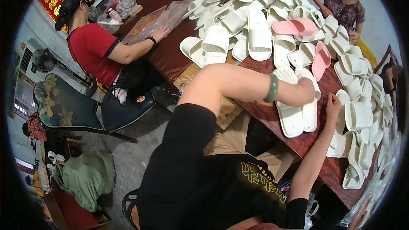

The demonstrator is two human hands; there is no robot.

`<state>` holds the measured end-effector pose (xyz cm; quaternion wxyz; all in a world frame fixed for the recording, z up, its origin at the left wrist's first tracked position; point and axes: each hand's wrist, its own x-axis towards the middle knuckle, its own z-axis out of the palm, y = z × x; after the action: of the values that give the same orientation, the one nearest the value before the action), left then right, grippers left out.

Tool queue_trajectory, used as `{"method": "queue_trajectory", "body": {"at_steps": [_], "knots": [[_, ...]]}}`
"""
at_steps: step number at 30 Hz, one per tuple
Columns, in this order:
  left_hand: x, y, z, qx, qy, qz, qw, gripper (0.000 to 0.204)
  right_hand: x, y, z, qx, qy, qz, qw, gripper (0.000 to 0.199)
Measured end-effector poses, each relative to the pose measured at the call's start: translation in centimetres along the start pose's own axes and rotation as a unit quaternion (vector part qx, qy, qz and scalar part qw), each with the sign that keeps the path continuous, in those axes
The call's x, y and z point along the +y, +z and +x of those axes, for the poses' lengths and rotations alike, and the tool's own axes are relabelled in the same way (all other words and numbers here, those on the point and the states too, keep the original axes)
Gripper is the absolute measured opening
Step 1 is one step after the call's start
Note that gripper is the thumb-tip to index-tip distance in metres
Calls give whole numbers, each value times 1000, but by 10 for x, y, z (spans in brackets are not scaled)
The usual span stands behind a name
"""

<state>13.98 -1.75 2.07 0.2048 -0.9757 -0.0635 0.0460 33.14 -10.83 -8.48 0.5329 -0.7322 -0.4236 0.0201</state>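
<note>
A pair of white slippers lies side by side at the near table edge, the left slipper (291,121) touching the right slipper (310,117). My left hand (306,90), with a green bangle at its wrist, reaches across and is closed on the upper part of the right slipper. Its fingertips are partly hidden. Just right of the pair, my right hand (333,105) is held closed, fingers curled; whatever may be in them does not show. Close beyond lie a pink slipper (321,61) and another pink slipper (295,27) among white ones.
A large heap of white slippers (259,34) covers the far table, and more white slippers (358,115) spread along the right. Clear plastic (162,19) lies at the far left. A person in red (93,49) sits left; another person (343,6) stands at the far right.
</note>
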Motion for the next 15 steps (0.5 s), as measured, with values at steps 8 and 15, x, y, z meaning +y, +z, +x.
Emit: {"method": "queue_trajectory", "body": {"at_steps": [8, 15], "knots": [[-157, 13, -88, 198, 16, 17, 980, 4, 15, -6, -12, 48, -30, -153, 987, 24], [-274, 94, -179, 59, -193, 154, 967, 13, -22, 24, -14, 57, -40, -189, 979, 15]]}}
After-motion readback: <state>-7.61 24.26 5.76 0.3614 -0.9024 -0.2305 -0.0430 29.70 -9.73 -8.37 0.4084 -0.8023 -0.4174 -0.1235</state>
